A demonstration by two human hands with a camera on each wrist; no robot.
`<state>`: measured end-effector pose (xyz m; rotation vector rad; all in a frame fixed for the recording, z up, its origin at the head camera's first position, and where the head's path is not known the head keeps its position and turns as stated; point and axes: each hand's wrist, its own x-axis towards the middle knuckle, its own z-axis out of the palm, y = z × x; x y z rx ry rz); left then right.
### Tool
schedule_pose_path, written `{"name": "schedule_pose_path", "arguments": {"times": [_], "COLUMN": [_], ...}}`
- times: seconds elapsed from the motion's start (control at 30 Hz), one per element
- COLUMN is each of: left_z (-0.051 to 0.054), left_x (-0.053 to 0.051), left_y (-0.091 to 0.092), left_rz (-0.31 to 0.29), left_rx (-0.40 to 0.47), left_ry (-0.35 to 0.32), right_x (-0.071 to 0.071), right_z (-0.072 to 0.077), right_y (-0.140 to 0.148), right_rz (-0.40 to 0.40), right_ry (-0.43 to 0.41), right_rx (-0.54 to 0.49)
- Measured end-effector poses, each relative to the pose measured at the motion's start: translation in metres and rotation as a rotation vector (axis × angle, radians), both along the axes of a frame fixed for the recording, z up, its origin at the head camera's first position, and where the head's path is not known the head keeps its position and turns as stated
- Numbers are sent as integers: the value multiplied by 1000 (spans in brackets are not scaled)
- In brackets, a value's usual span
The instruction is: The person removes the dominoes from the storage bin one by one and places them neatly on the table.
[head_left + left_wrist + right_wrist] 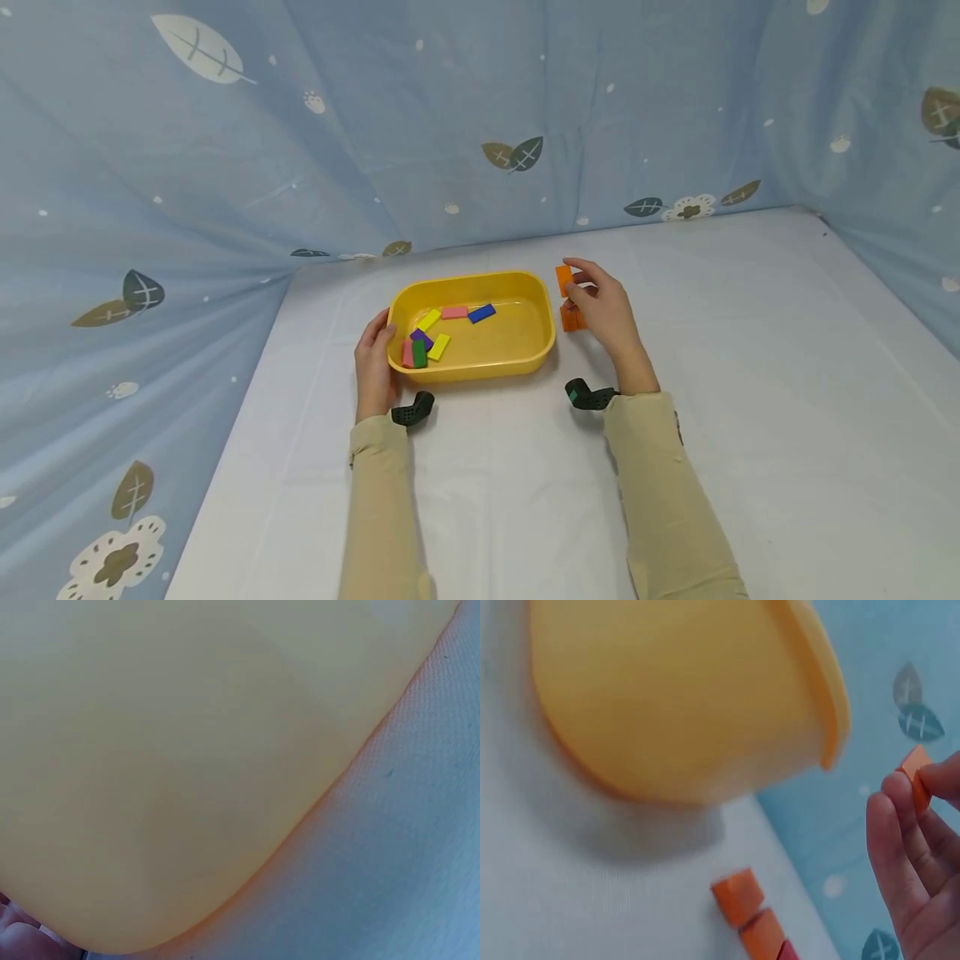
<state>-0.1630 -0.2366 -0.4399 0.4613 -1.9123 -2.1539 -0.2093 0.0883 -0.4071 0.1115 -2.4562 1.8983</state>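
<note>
My left hand (372, 367) grips the left end of a yellow plastic tray (502, 342), thumb at the rim. The left wrist view is mostly filled by the tray's outer wall (195, 780). My right hand (611, 321) pinches an orange rectangular block (564, 279) between thumb and fingers, raised just off the tray's right end. In the right wrist view that orange block (913, 776) shows edge-on at the fingertips. Below it, orange blocks (570, 319) stand on the table beside the tray, partly covered by the right hand.
Inside the tray lie a green block (419, 353), a blue block (482, 313), a purple block (422, 338), and yellow and pink ones. A red piece (786, 951) peeks in behind the orange blocks. White cloth (495, 483) covers the table; a blue leaf-print curtain (420, 108) hangs behind.
</note>
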Motion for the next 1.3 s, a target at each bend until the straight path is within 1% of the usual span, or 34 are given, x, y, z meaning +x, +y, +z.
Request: {"name": "schedule_pose_path", "arguments": {"times": [0.13,0.3,0.4,0.6,0.67,0.83,0.9,1.07,1.3], "left_z": [-1,0,-1,-1,-2,-1,-1,-2,-2], "left_x": [0,0,0,0,0,0,1,2,0], "left_y": [0,0,0,0,0,0,0,0,-1], "left_rz": [1,-4,-2,-2,-5,-9,-8,-4,-12], "left_rx": [-3,3,1,5,10,4,-1,-4,5], "left_ry": [-2,5,9,11,13,18,23,18,7], "right_x": [-2,-4,-4,-3,-3,-2,-1,-1,0], "right_z": [-7,-11,-15,-21,-22,-28,-30,-32,-33], "right_y": [11,21,27,38,41,45,46,47,48], "right_rz": [-48,-109,-139,-168,-174,-184,-170,-128,-121], "right_ry": [-35,-47,-69,-124,-138,-176,-193,-238,-224], "right_rx": [31,144,199,227,229,305,342,388,463]}}
